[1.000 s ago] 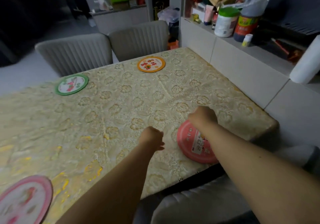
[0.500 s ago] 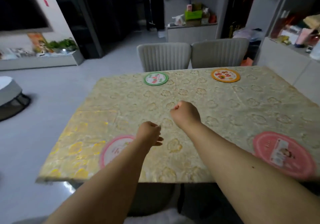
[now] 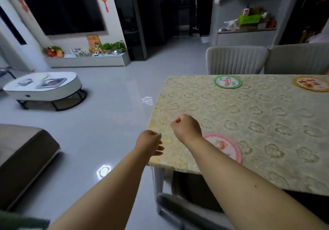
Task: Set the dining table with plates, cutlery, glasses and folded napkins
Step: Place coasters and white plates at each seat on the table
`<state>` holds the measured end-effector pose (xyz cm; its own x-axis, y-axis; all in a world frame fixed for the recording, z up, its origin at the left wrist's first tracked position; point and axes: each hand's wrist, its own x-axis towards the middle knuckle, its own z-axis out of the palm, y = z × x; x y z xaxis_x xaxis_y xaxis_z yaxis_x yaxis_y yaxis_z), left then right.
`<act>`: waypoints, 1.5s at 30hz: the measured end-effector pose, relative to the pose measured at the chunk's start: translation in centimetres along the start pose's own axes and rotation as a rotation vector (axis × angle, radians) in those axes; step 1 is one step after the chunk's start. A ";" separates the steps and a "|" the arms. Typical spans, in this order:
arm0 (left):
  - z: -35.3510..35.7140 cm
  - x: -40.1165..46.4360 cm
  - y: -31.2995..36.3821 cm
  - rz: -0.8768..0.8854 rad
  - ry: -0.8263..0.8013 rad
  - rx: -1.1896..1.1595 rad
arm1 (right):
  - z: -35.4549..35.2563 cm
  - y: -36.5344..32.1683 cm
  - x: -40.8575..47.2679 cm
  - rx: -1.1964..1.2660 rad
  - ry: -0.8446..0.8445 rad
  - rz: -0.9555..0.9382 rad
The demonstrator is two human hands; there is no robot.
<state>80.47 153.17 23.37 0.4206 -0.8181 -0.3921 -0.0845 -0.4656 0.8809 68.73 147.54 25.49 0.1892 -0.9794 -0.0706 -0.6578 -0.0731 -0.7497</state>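
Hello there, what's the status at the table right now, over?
Left hand and right hand both empty, fingers curled. Three round paper plates down: pink-rimmed, green-rimmed, orange-rimmed. No cutlery, glasses or napkins in view. Nothing in the way.

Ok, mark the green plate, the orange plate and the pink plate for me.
green plate [image 3: 227, 81]: head view, on its printed centre.
orange plate [image 3: 312, 83]: head view, on its middle, right edge cut off.
pink plate [image 3: 226, 147]: head view, on its centre, beside the right forearm.
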 end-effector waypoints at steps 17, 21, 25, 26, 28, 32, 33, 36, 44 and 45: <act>-20.4 17.5 -0.2 -0.059 0.007 0.060 | 20.2 -12.3 15.2 0.082 -0.098 0.096; -23.6 23.9 2.0 -0.048 -0.002 0.056 | 22.9 -15.1 20.1 0.085 -0.092 0.130; -24.9 29.7 3.8 -0.043 -0.083 0.078 | 24.0 -17.2 25.0 0.089 -0.034 0.188; -25.3 31.3 4.4 -0.033 -0.102 0.086 | 24.4 -17.7 26.4 0.091 -0.014 0.202; -26.3 34.6 6.0 -0.004 -0.142 0.098 | 25.0 -19.0 29.3 0.095 0.033 0.224; -28.9 42.0 9.6 0.061 -0.225 0.160 | 26.4 -22.5 35.6 0.083 0.144 0.281; -29.5 44.0 10.8 0.073 -0.244 0.179 | 26.8 -23.4 37.1 0.107 0.162 0.299; -30.4 50.1 14.3 0.117 -0.275 0.225 | 27.7 -25.1 41.5 0.200 0.212 0.322; -22.4 61.8 21.1 0.160 -0.529 0.301 | 24.2 -23.3 52.5 0.249 0.451 0.450; -20.7 63.1 22.1 0.172 -0.566 0.310 | 23.2 -22.5 54.1 0.248 0.489 0.465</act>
<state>123.88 98.23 23.54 -0.1535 -0.9008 -0.4061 -0.3993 -0.3194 0.8594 110.70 100.60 23.32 -0.4566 -0.8753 -0.1594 -0.3953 0.3601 -0.8450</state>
